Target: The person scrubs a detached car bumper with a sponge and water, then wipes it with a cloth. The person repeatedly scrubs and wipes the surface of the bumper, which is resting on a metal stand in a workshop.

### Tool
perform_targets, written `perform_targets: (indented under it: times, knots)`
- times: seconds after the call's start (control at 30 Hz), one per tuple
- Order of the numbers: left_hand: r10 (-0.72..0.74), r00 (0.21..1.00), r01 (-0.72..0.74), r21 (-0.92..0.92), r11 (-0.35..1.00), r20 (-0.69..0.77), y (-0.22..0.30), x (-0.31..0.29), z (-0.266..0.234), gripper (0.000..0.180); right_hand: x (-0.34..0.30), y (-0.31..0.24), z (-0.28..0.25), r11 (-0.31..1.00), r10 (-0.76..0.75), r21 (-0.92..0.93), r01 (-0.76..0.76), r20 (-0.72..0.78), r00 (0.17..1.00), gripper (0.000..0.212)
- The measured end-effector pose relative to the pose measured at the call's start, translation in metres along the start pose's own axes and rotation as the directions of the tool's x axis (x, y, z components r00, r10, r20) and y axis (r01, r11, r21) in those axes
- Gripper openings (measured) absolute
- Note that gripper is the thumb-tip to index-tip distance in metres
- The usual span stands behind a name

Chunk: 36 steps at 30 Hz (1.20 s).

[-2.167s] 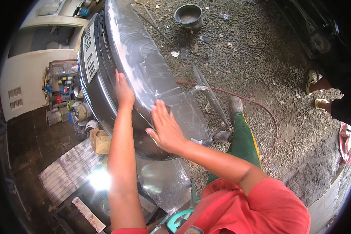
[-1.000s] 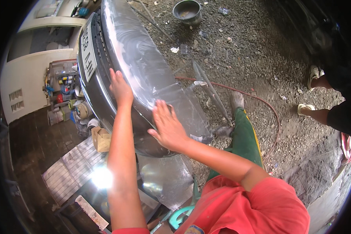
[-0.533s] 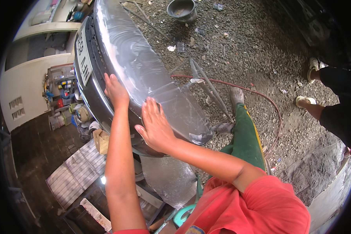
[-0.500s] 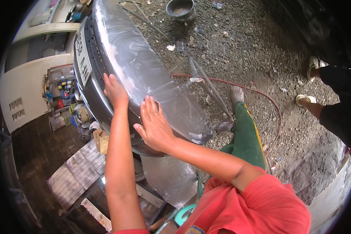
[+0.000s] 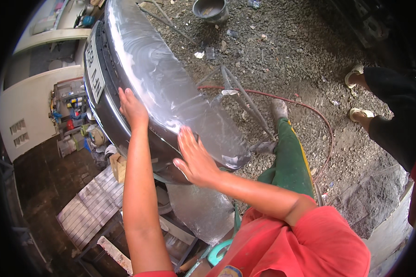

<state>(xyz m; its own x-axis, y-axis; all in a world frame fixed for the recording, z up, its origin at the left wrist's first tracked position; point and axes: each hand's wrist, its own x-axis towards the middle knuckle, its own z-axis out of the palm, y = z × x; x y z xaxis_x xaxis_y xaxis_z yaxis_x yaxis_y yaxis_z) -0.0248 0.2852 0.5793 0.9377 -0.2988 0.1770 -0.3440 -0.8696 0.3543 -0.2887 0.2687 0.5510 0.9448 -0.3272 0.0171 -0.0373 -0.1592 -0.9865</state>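
Observation:
A dark car bumper (image 5: 168, 85) stretches before me, its upper surface smeared with whitish residue. My left hand (image 5: 134, 110) rests on the bumper's near-left edge, fingers stretched out, beside the white licence plate (image 5: 94, 69). Flat on the bumper's rounded near corner lies my right hand (image 5: 197, 158), its fingers extended and pale with residue. A small dark edge peeks out beside those fingers; what lies under them is hidden.
Thin metal stand legs (image 5: 249, 104) and a red hose (image 5: 305, 105) lie across the gravel. A dark bucket (image 5: 211, 10) stands at the far side. Another person's sandalled feet (image 5: 361, 114) are at the right. Cluttered shelves (image 5: 71, 108) stand at the left.
My right hand has slid a little right and nearer along the bumper, and a white smear shows by its fingertips. My left hand stays on the edge.

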Motion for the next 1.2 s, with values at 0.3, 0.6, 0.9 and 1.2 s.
perform_targets:
  times: [0.3,0.6,0.9,1.2]
  knots:
    - [0.028,0.999,-0.028,0.002,1.000,-0.042,-0.002,0.004,0.001,0.065,0.008,0.009,-0.003,0.998,-0.006,-0.062,0.005,-0.010,1.000,0.073]
    - [0.007,1.000,-0.008,-0.033,0.999,-0.016,0.004,0.000,0.001,0.066,-0.001,0.017,-0.002,0.992,-0.007,-0.128,0.011,0.031,1.000,0.075]
    - [0.018,0.999,-0.019,-0.030,0.999,-0.040,-0.001,0.001,0.001,0.067,0.005,0.023,0.002,0.974,-0.096,-0.206,0.096,0.008,0.995,0.080]
    - [0.009,0.999,-0.010,-0.042,0.999,-0.033,0.005,-0.001,0.000,0.068,0.012,0.027,-0.012,0.981,-0.072,-0.176,0.080,0.050,0.996,0.076]
